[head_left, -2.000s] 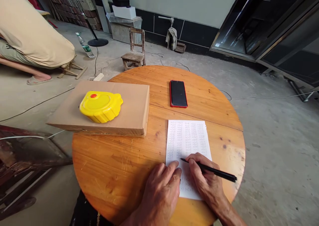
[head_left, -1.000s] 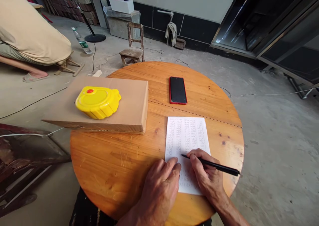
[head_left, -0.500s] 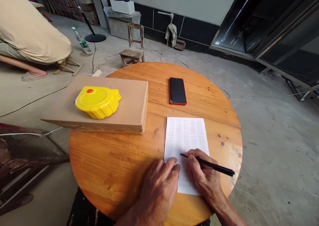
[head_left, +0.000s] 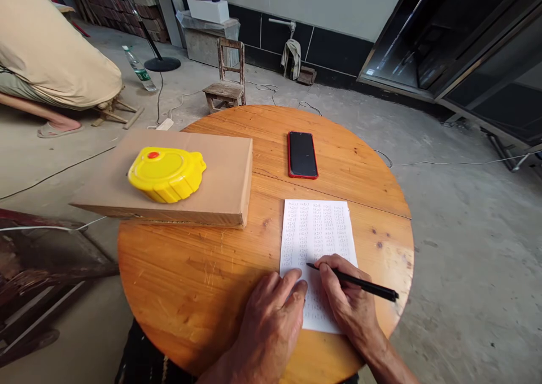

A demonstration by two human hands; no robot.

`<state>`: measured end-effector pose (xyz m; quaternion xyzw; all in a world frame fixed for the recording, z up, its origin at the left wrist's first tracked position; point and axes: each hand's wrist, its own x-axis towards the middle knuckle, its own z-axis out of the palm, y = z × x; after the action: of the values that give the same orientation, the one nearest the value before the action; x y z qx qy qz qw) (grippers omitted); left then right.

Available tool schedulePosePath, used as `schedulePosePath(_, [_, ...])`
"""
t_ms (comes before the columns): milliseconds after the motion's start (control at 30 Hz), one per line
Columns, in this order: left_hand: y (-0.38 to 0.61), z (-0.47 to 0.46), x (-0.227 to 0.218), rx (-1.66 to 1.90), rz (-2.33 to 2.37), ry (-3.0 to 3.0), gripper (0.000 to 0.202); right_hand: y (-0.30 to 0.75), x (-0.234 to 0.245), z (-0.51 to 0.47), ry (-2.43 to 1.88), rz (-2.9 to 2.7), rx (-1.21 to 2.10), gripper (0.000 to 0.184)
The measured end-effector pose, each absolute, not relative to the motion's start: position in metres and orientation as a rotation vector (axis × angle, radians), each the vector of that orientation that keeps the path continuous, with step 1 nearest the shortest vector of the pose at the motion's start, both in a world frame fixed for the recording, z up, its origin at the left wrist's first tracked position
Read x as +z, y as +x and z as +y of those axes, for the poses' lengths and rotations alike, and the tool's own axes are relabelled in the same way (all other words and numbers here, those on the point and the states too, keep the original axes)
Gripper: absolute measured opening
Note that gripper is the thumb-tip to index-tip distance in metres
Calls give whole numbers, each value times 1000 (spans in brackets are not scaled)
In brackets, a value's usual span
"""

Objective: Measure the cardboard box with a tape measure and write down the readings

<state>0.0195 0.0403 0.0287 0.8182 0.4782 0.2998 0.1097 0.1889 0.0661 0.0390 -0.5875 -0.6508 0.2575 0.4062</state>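
A white sheet of paper [head_left: 318, 231], covered in columns of small handwritten characters, lies on the round wooden table [head_left: 190, 293]. My right hand [head_left: 349, 293] rests on its right side, fingers closed around a black pen [head_left: 364, 284]. The pen's tip is at the paper, by the end of a row in the second column. My left hand [head_left: 273, 316] lies flat over the paper's lower left edge, thumb and fingertips on the sheet. It holds nothing.
A phone in a red case [head_left: 302, 155] lies beyond the paper. To the left, a yellow tape-measure-shaped case [head_left: 167, 174] sits on a cardboard box [head_left: 224, 175]. A small wooden chair [head_left: 226, 90] stands behind the table; a seated person [head_left: 55, 56] is at far left.
The pen tip and right hand have shifted very slightly over the paper. The left hand stays in place, and the view has moved a little.
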Motion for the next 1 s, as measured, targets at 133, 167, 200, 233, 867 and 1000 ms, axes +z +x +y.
schedulePosePath(133, [20,40,29,893,1416,2393,30,188,40,67,-1489,-1627,662,20])
schedulePosePath(167, [20,40,28,899,1423,2388,29,188,41,67,-1487,-1622,669,20])
schedulePosePath(200, [20,40,28,904,1428,2382,29,188,41,67,-1484,-1617,681,20])
schedulePosePath(233, [20,40,28,910,1428,2377,28,188,42,67,-1480,-1610,700,20])
schedulePosePath(867, [21,39,27,853,1376,2406,31,194,54,64,-1430,-1311,730,21])
schedulePosePath(1000, [20,40,26,879,1371,2405,33,218,67,43,-1571,-1374,580,26])
